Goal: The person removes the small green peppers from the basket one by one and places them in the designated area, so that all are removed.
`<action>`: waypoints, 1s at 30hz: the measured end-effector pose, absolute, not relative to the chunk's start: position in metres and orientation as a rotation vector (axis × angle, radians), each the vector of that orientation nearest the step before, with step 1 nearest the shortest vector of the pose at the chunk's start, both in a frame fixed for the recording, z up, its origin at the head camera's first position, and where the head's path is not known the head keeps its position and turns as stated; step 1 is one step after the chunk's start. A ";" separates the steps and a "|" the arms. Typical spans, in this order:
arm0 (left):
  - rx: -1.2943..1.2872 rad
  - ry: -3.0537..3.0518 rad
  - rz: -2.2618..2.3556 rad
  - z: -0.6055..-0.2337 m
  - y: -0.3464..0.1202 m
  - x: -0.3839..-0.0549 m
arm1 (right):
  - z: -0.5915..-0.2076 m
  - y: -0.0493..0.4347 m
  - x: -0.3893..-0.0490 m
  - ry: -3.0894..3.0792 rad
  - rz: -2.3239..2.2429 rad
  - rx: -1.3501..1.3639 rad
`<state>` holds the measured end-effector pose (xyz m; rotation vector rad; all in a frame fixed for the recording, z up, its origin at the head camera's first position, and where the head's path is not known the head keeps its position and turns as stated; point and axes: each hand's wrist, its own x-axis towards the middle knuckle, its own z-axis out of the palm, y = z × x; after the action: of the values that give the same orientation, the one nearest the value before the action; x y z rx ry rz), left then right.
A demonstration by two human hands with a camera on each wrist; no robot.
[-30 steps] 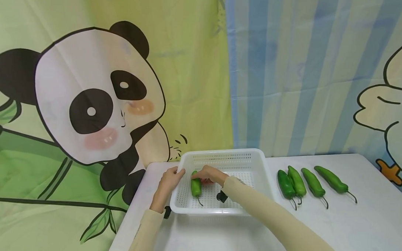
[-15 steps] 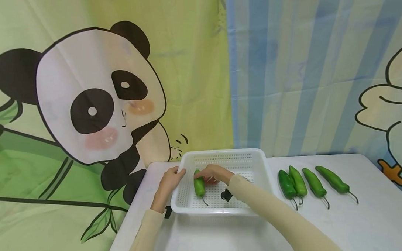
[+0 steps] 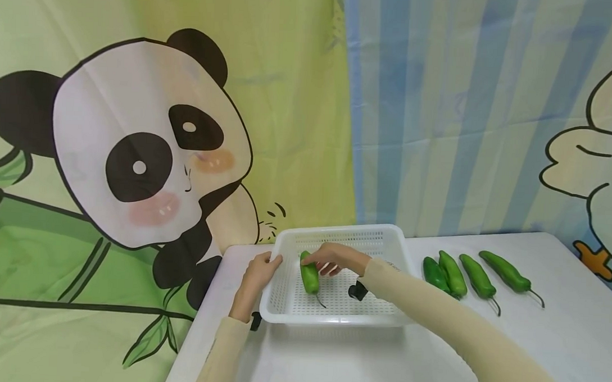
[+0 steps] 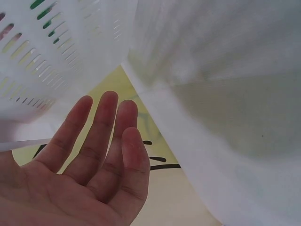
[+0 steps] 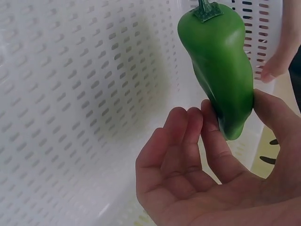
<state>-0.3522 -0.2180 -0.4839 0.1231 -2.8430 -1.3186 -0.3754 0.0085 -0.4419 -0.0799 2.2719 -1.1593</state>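
A glossy green pepper (image 3: pixel 309 278) with a thin stem is inside the white plastic basket (image 3: pixel 327 320). My right hand (image 3: pixel 336 258) pinches it by its narrow end between thumb and index finger, while the other fingers curl loosely beside it. In the right wrist view the pepper (image 5: pixel 221 61) hangs tilted, stem end away from the palm (image 5: pixel 207 188). At the basket's left rim, my left hand (image 3: pixel 257 272) holds on with its thumb over the edge. Seen from the left wrist, the fingers (image 4: pixel 101 136) extend outside the basket wall, apart from it.
Several green peppers (image 3: pixel 479 277) lie on the white table (image 3: pixel 558 346) to the right of the basket. A curtain printed with a panda (image 3: pixel 135 145) hangs directly behind the table. Black wrist cameras (image 3: pixel 357 290) sit under both wrists.
The right hand has drawn the pepper a little to the right and up from the basket's left side, and the pepper has tilted. My left hand stays on the rim.
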 end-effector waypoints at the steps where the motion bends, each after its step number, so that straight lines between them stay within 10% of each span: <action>1: 0.127 -2.841 -1.317 -0.484 -0.218 -0.352 | -0.440 0.011 -0.375 2.267 -1.157 -0.088; 30: 0.156 -2.844 -1.337 -0.485 -0.217 -0.353 | -0.396 0.118 -0.375 2.126 -1.240 -0.127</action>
<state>-0.3532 -0.2167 -0.4845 0.1555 -2.8440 -1.3369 -0.3752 0.1180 -0.3964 -0.1268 2.1264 -1.2403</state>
